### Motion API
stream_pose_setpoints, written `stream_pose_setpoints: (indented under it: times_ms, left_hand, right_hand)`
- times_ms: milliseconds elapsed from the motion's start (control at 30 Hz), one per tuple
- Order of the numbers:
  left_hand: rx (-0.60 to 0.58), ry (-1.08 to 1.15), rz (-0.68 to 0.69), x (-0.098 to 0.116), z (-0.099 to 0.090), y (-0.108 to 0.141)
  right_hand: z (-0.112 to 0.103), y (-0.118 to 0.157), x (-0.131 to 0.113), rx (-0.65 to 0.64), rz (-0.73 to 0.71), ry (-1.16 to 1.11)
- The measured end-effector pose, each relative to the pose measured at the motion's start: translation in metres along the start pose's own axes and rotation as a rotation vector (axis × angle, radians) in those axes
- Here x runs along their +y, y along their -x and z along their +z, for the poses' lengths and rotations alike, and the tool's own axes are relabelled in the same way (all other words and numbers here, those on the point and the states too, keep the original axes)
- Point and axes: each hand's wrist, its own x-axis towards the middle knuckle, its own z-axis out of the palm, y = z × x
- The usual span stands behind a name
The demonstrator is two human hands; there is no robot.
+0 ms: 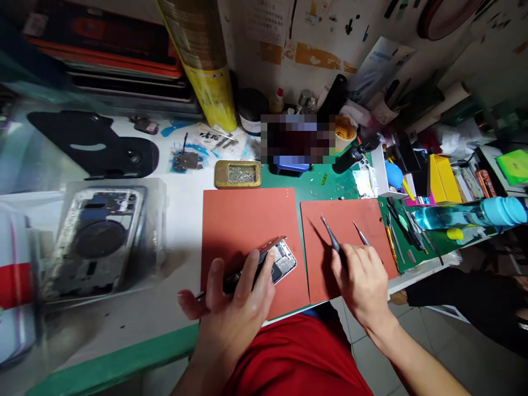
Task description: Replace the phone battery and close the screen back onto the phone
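An opened smartphone [284, 261] lies tilted on the left red-brown mat [247, 220], its inner parts showing at the right end. My left hand [241, 302] rests over it with fingers spread, the rightmost ones touching the phone; much of the phone is hidden beneath. Over the right mat [342, 220], my right hand [358, 275] grips dark grey tweezers [330, 234], whose fine tip points up and left, apart from the phone. A slim silver pointed tool [361, 234] shows on that mat just beyond the right hand, partly covered by it.
A tin with a clear window [237, 175] holds small metal bits behind the left mat. At left, a phone housing [97, 242] lies in clear plastic. Several hand tools [406, 225] and a blue bottle [466, 213] lie at right. Another person's leg [457, 297] is at far right.
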Motion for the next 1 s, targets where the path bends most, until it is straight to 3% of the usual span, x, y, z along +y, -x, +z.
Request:
stream_pose_setpoints:
  times_ms: [100, 200, 267, 367, 600, 1000]
  left_hand:
    - [0.035, -0.048, -0.044, 0.004, 0.003, 0.002]
    - [-0.002, -0.059, -0.014, 0.005, -0.001, -0.001]
    - [-0.027, -0.063, 0.008, 0.004, -0.005, -0.004]
    - [-0.041, -0.056, 0.017, 0.001, -0.010, -0.008]
    - [-0.094, -0.047, 0.100, -0.002, -0.015, -0.004]
    - [-0.134, -0.137, 0.132, -0.002, -0.015, -0.002]
  right_hand:
    - [-0.017, -0.020, 0.010, -0.063, 0.286, -0.523]
    - [-0.022, -0.055, 0.022, 0.119, 0.569, -0.873]
    - [-0.015, -0.082, 0.026, 0.280, 0.650, -1.119]
    - [0.009, -0.113, 0.026, 0.315, 0.684, -1.338]
    - [0.061, -0.130, 0.012, 0.260, 0.639, -1.371]
    - [0.073, -0.128, 0.004, 0.195, 0.660, -1.291]
